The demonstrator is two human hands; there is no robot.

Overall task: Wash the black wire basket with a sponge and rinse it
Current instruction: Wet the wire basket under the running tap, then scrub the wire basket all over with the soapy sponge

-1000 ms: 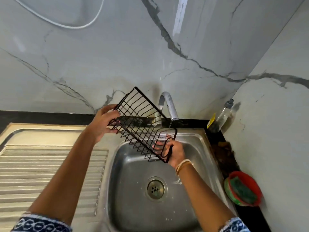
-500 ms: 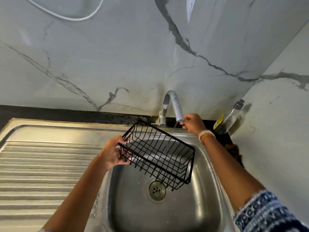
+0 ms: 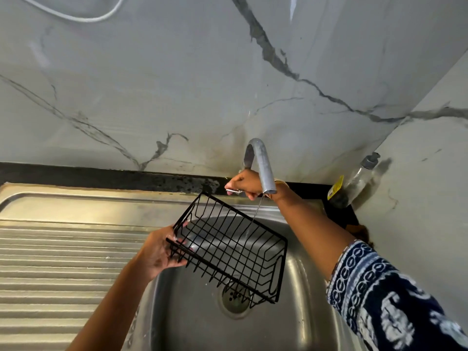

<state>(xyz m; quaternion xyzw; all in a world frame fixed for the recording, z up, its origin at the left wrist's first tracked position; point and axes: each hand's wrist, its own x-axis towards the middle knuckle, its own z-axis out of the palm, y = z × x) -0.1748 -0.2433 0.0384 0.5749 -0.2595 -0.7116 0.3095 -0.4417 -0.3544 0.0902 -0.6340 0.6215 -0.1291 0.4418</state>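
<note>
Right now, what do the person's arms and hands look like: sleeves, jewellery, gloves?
Both hands are bare, with no gloves. The right arm wears a dark navy sleeve with a white printed pattern, pushed above the forearm, and a pale bangle at the wrist. The left arm shows bare; no sleeve is in view.

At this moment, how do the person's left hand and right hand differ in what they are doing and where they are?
The left hand grips one end of the black wire basket over the sink; the right hand holds no part of the basket and grips the tap lever at the faucet base. The left hand sits low, beside the draining board; the right reaches to the back, behind the spout. Both have their fingers curled round something.
</note>
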